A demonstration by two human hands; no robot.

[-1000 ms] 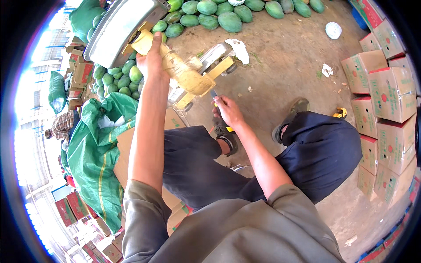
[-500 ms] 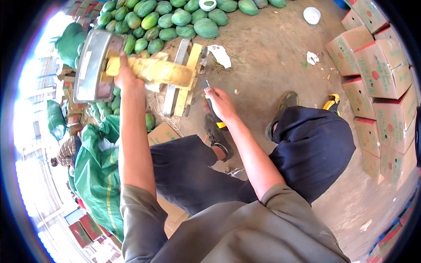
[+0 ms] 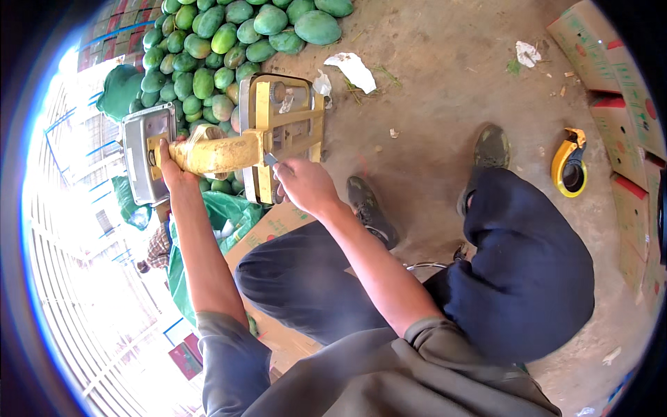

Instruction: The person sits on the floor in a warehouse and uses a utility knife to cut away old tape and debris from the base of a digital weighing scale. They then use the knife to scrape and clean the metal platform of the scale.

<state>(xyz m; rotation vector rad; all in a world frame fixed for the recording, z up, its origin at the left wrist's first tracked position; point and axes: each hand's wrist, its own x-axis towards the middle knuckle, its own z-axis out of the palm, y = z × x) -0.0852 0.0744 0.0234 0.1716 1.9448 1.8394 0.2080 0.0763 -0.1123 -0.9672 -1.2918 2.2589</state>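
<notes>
A weighing scale with a grey metal display head (image 3: 151,132) and a thick yellow neck (image 3: 222,154) is held tilted on its side. At the neck's far end, the yellow frame and metal platform (image 3: 288,125) face me. My left hand (image 3: 178,170) grips the neck right beside the display head. My right hand (image 3: 306,186) is closed on a utility knife, its short grey blade (image 3: 270,159) pointing at the joint between neck and frame. The knife's handle is hidden in my fist; whether the blade touches the scale I cannot tell.
Large green mangoes (image 3: 229,38) are heaped beyond the scale. Stacked cartons (image 3: 622,132) line the right. A yellow and black tape dispenser (image 3: 571,164) lies on the floor by my right knee. A green sack (image 3: 229,212) and flattened cardboard (image 3: 278,226) are at the left.
The scale has been turned, so more of its yellow frame shows. My right hand has moved up and left with the utility knife, from above the floor to the neck's end.
</notes>
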